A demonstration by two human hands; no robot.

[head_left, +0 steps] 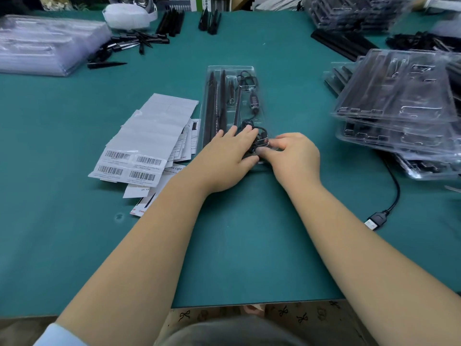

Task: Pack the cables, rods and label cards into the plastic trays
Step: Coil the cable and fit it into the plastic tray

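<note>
A clear plastic tray (pixel 250 70) lies lengthwise at the middle of the green table. Long black rods (pixel 216 101) fill its left slots. A black cable with an inline controller (pixel 254 99) runs down its right side. My left hand (pixel 228 156) lies flat over the tray's near end, fingers straight and pressing on the rods and the coiled cable (pixel 259 136). My right hand (pixel 295 156) pinches the cable coil at the tray's near right corner, between thumb and fingertips. Label cards (pixel 147 143) are fanned out left of the tray.
Stacks of packed trays (pixel 399 96) stand at the right, with a loose USB cable (pixel 376 221) trailing from under them. Empty trays (pixel 45 43) are piled at the far left. Loose black spikes (pixel 129 43) and rods (pixel 172 21) lie at the back.
</note>
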